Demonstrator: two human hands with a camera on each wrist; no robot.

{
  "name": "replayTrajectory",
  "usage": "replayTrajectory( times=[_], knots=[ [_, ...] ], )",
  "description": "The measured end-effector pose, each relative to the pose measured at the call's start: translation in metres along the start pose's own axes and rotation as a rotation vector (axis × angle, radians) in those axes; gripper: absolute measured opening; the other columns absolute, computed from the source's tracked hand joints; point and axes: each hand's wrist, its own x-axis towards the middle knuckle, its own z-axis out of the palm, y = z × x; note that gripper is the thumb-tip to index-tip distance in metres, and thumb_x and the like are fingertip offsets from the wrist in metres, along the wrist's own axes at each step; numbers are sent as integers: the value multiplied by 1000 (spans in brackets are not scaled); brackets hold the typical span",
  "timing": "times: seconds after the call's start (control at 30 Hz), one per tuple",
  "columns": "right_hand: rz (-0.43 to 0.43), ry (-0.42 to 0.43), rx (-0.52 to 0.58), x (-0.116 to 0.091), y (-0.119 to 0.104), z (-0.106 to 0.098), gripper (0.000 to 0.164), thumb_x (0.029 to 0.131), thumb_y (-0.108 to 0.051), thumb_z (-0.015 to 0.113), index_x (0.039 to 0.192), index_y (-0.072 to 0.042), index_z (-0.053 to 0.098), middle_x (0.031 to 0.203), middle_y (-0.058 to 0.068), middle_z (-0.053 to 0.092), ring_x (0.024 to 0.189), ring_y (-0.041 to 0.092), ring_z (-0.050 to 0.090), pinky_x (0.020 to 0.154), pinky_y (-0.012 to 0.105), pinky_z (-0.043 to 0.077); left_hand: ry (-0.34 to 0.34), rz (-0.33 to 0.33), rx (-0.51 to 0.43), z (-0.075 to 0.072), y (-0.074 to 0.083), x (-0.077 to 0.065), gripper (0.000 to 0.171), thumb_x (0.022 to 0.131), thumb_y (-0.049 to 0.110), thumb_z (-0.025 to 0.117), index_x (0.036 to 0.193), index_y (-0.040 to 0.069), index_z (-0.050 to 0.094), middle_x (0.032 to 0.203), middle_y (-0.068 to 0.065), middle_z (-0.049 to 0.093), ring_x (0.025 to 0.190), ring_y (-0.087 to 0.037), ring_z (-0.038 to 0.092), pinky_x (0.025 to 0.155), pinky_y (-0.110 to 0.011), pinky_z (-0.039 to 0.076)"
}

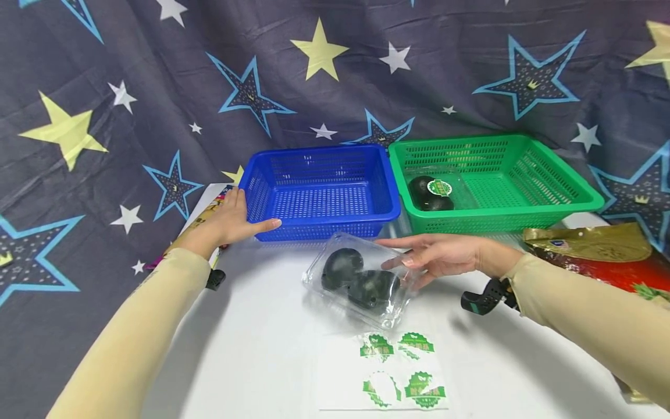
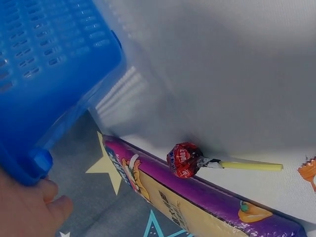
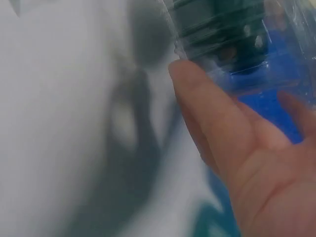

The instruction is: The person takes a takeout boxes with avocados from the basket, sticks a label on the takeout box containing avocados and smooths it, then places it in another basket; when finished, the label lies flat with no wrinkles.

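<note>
My right hand (image 1: 445, 256) pinches the right edge of a clear plastic box (image 1: 335, 291) with two dark green avocados (image 1: 342, 269) inside. The box is tilted and held above the white table, with its shadow below. In the right wrist view, the box's edge (image 3: 180, 52) lies against the thumb side of my hand (image 3: 247, 143). My left hand (image 1: 230, 218) grips the front left corner of the blue basket (image 1: 330, 223), thumb at the front and fingers along the left side. The left wrist view shows my fingertips at the rim of this basket (image 2: 64, 113).
A green basket (image 1: 502, 221) holds a similar box with a round green label (image 1: 439, 187). On the table lies a sheet of green stickers (image 1: 335, 372). A red and gold bag (image 1: 602, 256) is at right; a lollipop (image 2: 183, 160) and purple packet (image 2: 163, 187) lie at left.
</note>
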Motion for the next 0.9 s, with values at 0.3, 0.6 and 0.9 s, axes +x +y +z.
replayTrajectory(
  times=[0.3, 0.6, 0.9],
  knots=[
    [71, 42, -11, 13, -2, -18, 63, 99, -6, 47, 153, -13, 16, 155, 26, 15, 134, 37, 36, 103, 57, 35, 6, -4, 3, 0, -1, 4, 134, 71, 88, 39, 145, -13, -9, 153, -31, -14, 142, -41, -12, 113, -56, 4],
    [96, 7, -125, 17, -8, -28, 60, 101, -9, 43, 154, -15, 14, 156, 21, 14, 141, 38, 20, 107, 56, 29, -8, -18, -10, 1, -3, 6, 135, 71, 88, 39, 145, -12, -11, 153, -30, -15, 142, -41, -14, 113, -57, 4],
    [119, 78, -189, 19, -8, -26, 58, 102, -13, 43, 154, -15, 17, 156, 18, 20, 141, 39, 19, 107, 54, 31, 17, -23, -54, 3, -4, 7, 135, 71, 87, 44, 146, -11, -11, 153, -29, -17, 141, -40, -16, 112, -59, 2]
  ],
)
